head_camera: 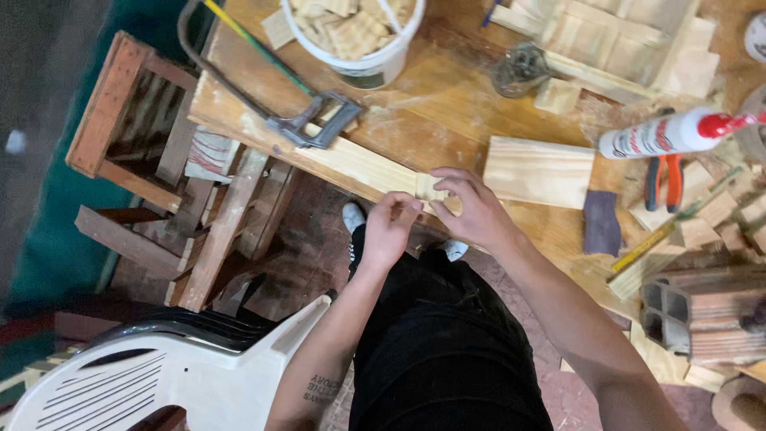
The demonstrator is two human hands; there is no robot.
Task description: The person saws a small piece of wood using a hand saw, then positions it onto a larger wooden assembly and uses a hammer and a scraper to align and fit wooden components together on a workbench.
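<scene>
Two hands (431,215) on wood strip (359,164)

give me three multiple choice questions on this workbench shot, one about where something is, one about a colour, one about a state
1. Where does the hacksaw lie?
A. on the floor under the chair
B. on the workbench, left of the white bucket
C. inside the bucket

2. What colour is the cap of the glue bottle?
A. red
B. blue
C. black

3. What are the two hands doing?
A. both resting on the white plastic chair
B. both pinching a small wood piece at the bench edge
C. one holding the pliers

Answers:
1 B: the saw lies across the workbench beside the white bucket.
2 A: the cap at the bottle's right end is red.
3 B: the left hand and right hand both close their fingers on the small wood piece.
</scene>
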